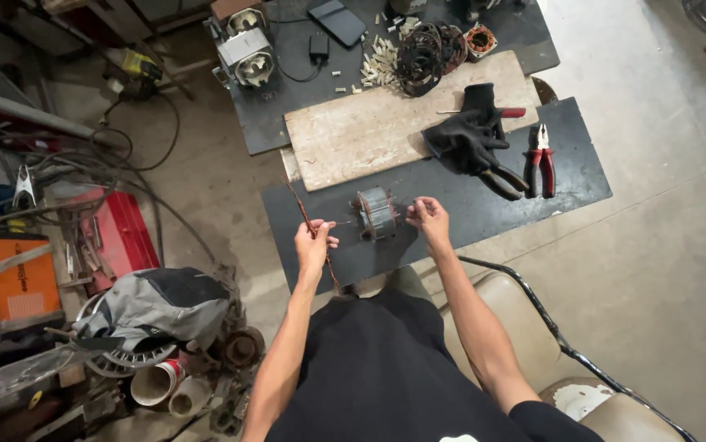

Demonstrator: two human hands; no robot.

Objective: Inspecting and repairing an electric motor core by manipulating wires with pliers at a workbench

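Right, we're sat at a low dark board [451,196] w/ a small motor stator [377,213] standing on it, just in front of our knees. Our left hand [314,244] is pinched shut on a thin reddish-brown strand, prob. copper winding wire [308,219], which runs up-left from the fingers and down past the wrist. Our right hand [428,217] sits just beside the stator's right side, fingertips closed on what looks like a fine wire end; too small to tell for sure. Neither hand touches the stator core itself, as far as we can see.

Judging by this, we're mid-way thru handling the winding: wire held taut on the left, the other end worked at the core on the right. The next move calls for steady tension on the strand and a precise fingertip grip at the slot, since the stator stands loose and could tip or slide.

Behind it: black gloves [469,135], red-handled pliers [541,160], a pale wooden plank [369,131], and a tangle of old coil wire [422,53], all well apart from the hands.
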